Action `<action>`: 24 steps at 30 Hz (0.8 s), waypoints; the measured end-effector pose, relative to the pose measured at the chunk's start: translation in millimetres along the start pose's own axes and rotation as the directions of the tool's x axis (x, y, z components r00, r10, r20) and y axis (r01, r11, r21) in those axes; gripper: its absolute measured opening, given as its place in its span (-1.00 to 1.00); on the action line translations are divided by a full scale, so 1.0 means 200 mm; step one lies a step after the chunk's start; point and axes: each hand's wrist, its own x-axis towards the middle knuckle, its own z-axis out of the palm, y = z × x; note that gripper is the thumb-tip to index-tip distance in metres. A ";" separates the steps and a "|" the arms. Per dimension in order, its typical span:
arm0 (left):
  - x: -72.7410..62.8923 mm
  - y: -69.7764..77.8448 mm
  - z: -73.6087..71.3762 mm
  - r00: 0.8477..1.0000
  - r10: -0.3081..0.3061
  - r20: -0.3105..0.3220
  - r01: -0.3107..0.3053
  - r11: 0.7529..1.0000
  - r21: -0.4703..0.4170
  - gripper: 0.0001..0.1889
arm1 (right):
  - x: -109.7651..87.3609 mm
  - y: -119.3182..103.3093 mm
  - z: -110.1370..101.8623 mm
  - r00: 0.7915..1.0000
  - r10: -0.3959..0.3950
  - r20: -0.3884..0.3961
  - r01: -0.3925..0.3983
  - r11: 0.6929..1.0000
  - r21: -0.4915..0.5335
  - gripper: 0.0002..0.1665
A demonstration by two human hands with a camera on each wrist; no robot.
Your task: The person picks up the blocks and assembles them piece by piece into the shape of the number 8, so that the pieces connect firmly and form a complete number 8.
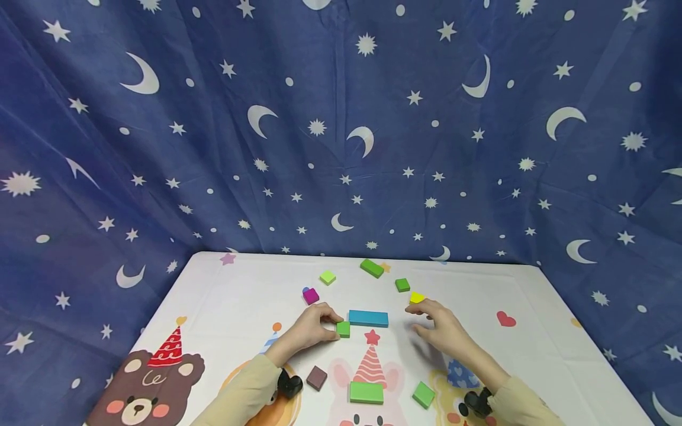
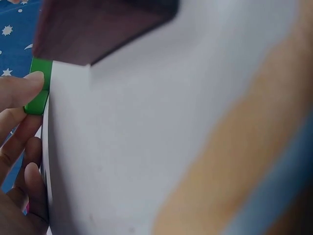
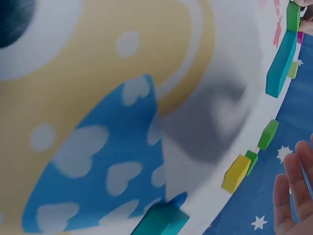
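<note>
My left hand (image 1: 311,327) pinches a small green block (image 1: 343,329) between thumb and fingers, at the left end of a long blue block (image 1: 368,318) lying flat. The left wrist view shows the thumb and fingers on the green block (image 2: 36,104) too. My right hand (image 1: 438,325) is held over the cloth with loosely bent fingers and nothing in them. Just beyond its fingertips lies a yellow block (image 1: 417,297), partly covered by them in the head view. In the right wrist view the yellow block (image 3: 236,174) stands apart from the fingers (image 3: 298,183).
Behind lie a magenta block (image 1: 311,296), a lime block (image 1: 327,277), a long green block (image 1: 372,268) and a small green block (image 1: 402,285). Nearer me are a brown block (image 1: 317,378) and green blocks (image 1: 366,393). A teal block (image 3: 161,221) appears in the right wrist view.
</note>
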 end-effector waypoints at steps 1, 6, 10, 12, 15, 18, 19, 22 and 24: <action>0.00 0.00 0.00 1.000 0.002 0.001 -0.002 1.000 -0.001 -0.71 | -0.01 0.01 -0.01 1.000 -0.007 -0.007 0.007 1.000 -0.004 -0.57; 0.00 0.01 0.00 1.000 0.027 0.000 -0.027 1.000 -0.010 -0.71 | -0.05 0.04 -0.05 0.999 -0.027 -0.040 0.027 1.000 0.002 -0.56; 0.01 0.01 0.00 1.000 0.028 0.002 -0.028 1.000 -0.007 -0.71 | -0.09 0.07 -0.08 0.998 -0.035 -0.055 0.034 0.999 -0.016 -0.57; 0.01 0.00 0.00 1.000 0.027 0.001 -0.027 1.000 0.000 -0.71 | -0.11 0.09 -0.09 0.997 -0.050 -0.063 0.049 0.999 -0.025 -0.58; 0.01 0.00 0.00 1.000 0.026 0.001 -0.026 1.000 0.004 -0.71 | -0.14 0.12 -0.11 0.993 -0.091 -0.079 0.088 0.995 -0.035 -0.59; 0.01 0.00 0.00 1.000 0.024 0.000 -0.024 1.000 0.001 -0.70 | -0.16 0.14 -0.12 0.988 -0.119 -0.099 0.115 0.992 -0.047 -0.58; 0.01 0.00 0.00 1.000 0.023 -0.001 -0.023 1.000 0.001 -0.70 | -0.17 0.14 -0.12 0.987 -0.119 -0.105 0.114 0.992 -0.052 -0.58; 0.01 0.00 0.00 1.000 0.020 -0.002 -0.020 1.000 0.001 -0.70 | -0.19 0.16 -0.14 0.989 -0.100 -0.110 0.094 0.994 -0.060 -0.58; 0.00 0.00 0.00 1.000 0.022 -0.004 -0.022 1.000 0.003 -0.70 | -0.20 0.17 -0.14 0.992 -0.072 -0.105 0.066 0.996 -0.063 -0.58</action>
